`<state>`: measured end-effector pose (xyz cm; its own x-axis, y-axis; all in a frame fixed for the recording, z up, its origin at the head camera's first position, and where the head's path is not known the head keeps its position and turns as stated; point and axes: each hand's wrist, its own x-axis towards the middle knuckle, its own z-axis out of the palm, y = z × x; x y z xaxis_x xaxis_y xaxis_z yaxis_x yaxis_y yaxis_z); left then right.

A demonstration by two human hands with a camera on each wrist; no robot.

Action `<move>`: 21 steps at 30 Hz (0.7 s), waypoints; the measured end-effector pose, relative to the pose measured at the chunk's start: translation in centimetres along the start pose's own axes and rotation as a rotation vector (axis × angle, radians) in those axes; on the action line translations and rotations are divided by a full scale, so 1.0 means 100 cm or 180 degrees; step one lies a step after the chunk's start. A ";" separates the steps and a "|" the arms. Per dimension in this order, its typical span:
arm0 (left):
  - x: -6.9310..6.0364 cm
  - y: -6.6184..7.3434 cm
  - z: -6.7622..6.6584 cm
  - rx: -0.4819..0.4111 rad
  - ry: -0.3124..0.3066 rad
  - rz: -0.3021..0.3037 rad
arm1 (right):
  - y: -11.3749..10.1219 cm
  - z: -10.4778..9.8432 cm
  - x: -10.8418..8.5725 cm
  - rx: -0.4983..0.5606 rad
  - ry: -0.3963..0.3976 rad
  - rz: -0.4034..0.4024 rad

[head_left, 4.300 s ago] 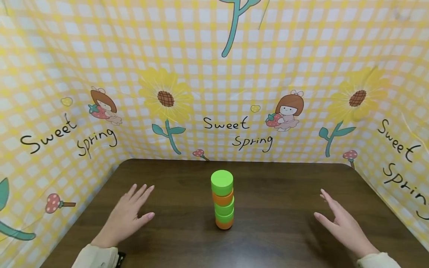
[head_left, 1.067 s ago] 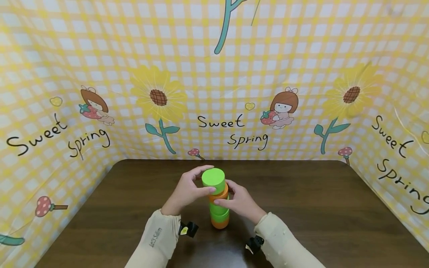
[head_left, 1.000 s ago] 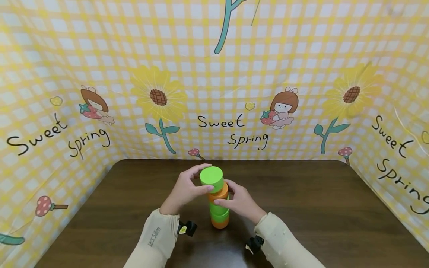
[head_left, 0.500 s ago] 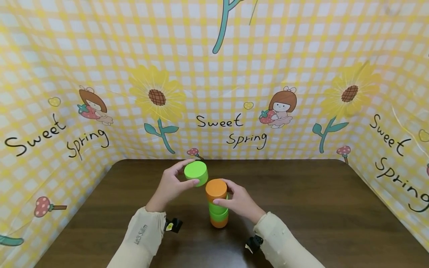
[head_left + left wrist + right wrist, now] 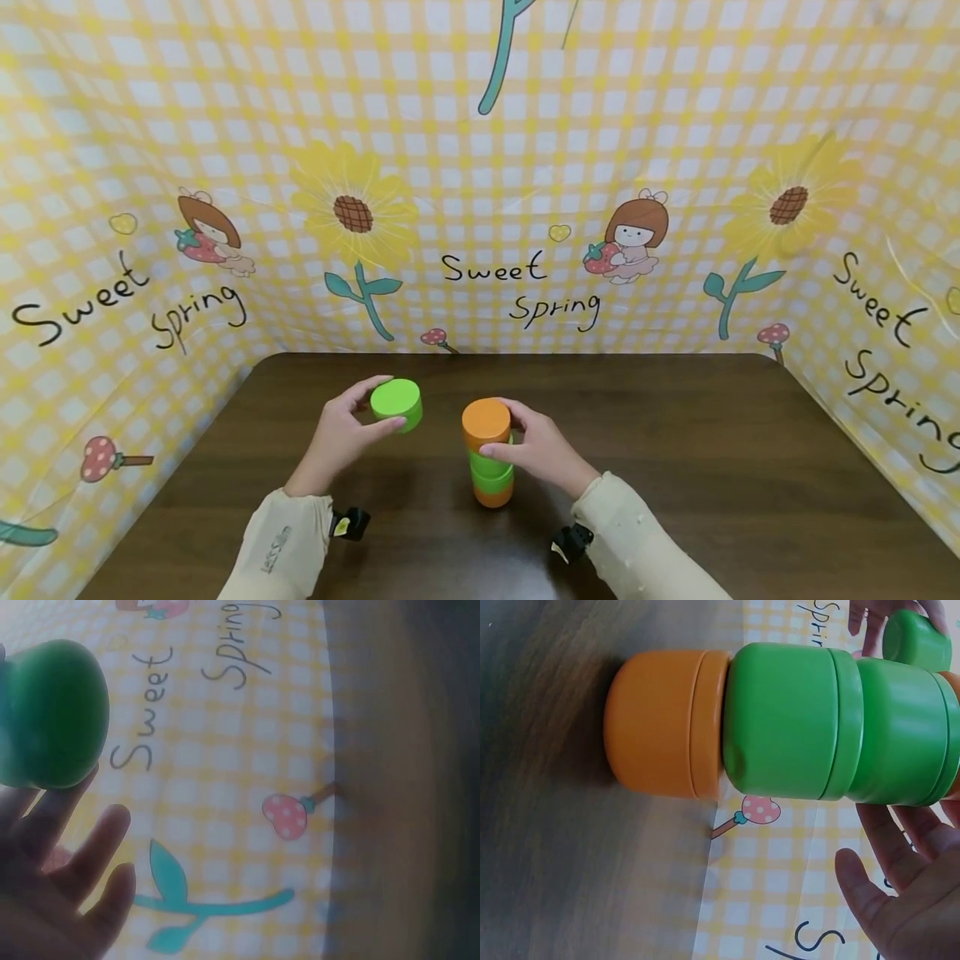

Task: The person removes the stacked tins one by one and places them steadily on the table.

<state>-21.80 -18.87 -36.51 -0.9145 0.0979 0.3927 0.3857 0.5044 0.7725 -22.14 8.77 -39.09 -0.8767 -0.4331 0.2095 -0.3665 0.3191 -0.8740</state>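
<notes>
My left hand (image 5: 337,437) pinches a small green lidded jar (image 5: 397,402) between thumb and fingers, raised left of a stack. Backlit, that green jar (image 5: 56,712) looks dark in the left wrist view. The stack's top piece is an orange jar (image 5: 486,422), gripped at its side by my right hand (image 5: 543,446), thumb in front and fingers behind. Beneath it are two green jars and an orange jar at the bottom. The right wrist view shows the lower orange jar (image 5: 656,724), a green jar (image 5: 787,720) and another green jar (image 5: 900,731) lying in line; the top one is mostly cut off.
The stack stands on a dark brown wooden table (image 5: 675,467). A yellow checked cloth (image 5: 480,183) with printed flowers and lettering rises behind and at both sides of it. Black straps (image 5: 573,543) sit at the cuffs of both sleeves.
Both hands came in from the sides to the stack. My left hand lifted the green jar off the top and carried it left, uncovering the orange jar. My right hand stayed at the stack.
</notes>
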 end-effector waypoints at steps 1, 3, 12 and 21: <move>-0.001 -0.002 -0.002 0.0029 0.0010 0.0012 | 0.000 0.000 0.000 -0.0011 -0.0006 -0.0006; -0.004 -0.005 -0.006 0.0107 -0.0015 0.0024 | 0.000 -0.001 0.001 -0.0027 -0.0015 -0.0013; -0.013 -0.033 -0.017 0.0169 -0.0663 -0.0213 | -0.001 -0.004 0.000 -0.0027 -0.0025 -0.0036; -0.015 -0.052 -0.016 -0.0095 -0.0991 -0.0417 | 0.001 -0.005 0.001 -0.0047 -0.0106 -0.0095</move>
<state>-22.20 -22.97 -40.33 -0.9482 0.2936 0.1214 0.2617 0.5051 0.8224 -22.40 9.20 -38.91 -0.8545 -0.4704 0.2204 -0.3971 0.3179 -0.8610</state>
